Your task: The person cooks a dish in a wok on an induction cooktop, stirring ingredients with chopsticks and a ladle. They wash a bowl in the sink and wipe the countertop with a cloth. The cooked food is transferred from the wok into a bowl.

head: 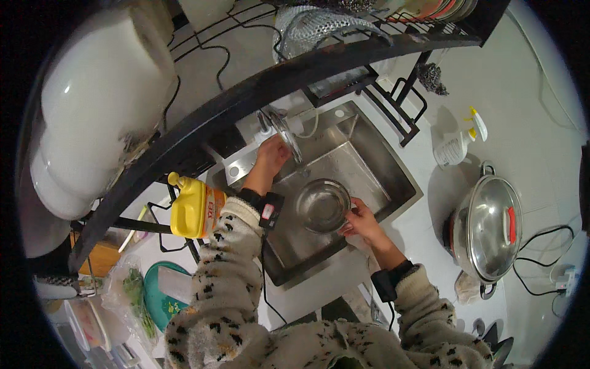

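Note:
A round, shiny bowl [322, 205], apparently metal, is held over the stainless steel sink [382, 161] by my right hand [362, 223]. The fingers grip its right rim, and the bowl looks empty. At the back of the sink, my left hand [274, 154] is up against the chrome faucet [290, 138] with its fingers curled. The faucet's spout reaches forward past that hand, and whether the fingers close around any part of it is hidden. No clear water stream shows below the spout.
A black rack [258, 83] crosses above the sink. Left stands a yellow detergent jug [189, 207]; beyond are a green cutting board [154, 295] with a cleaver and bagged greens [133, 286]. Right are a spray bottle [454, 147] and a lidded steel pot [493, 226] with a cord.

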### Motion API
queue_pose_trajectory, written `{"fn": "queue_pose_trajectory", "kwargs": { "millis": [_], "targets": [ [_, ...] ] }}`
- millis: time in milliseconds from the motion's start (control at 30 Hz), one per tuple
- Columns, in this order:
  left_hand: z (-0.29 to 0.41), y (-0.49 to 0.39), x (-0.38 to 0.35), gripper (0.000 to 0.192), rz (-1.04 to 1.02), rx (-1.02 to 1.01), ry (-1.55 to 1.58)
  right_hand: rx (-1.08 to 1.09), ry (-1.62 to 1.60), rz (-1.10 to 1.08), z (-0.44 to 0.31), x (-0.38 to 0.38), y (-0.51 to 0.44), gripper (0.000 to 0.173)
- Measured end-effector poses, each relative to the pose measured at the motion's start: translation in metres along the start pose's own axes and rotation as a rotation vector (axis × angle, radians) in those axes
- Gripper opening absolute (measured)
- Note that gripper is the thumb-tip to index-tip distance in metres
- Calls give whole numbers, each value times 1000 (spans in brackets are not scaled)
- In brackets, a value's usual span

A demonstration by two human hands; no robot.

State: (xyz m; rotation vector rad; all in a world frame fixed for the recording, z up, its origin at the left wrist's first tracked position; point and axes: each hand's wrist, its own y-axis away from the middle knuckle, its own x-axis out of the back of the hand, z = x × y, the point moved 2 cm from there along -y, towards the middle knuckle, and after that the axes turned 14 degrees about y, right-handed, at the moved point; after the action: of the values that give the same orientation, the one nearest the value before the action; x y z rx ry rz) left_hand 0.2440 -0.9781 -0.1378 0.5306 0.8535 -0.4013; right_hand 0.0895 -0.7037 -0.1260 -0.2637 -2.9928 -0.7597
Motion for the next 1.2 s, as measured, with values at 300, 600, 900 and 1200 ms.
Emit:
{"fn": "queue_pose_trajectory", "kwargs": {
  "millis": [300, 600, 900, 1200],
  "targets": [
    [-3, -7, -13, 21, -1, 30, 56, -47, 3, -69, -29, 8, -28, 47],
    [-2, -30, -25, 23, 144, 70, -323, -31, 56, -105, -29, 12, -46, 46],
    [-4, -47, -22, 26, 36, 133, -314, -51, 47, -125, -37, 11, -54, 46],
    [-1, -50, 17, 31, 164, -10, -390, -77, 54, -119, -27, 5, -67, 46]
  ]
}}
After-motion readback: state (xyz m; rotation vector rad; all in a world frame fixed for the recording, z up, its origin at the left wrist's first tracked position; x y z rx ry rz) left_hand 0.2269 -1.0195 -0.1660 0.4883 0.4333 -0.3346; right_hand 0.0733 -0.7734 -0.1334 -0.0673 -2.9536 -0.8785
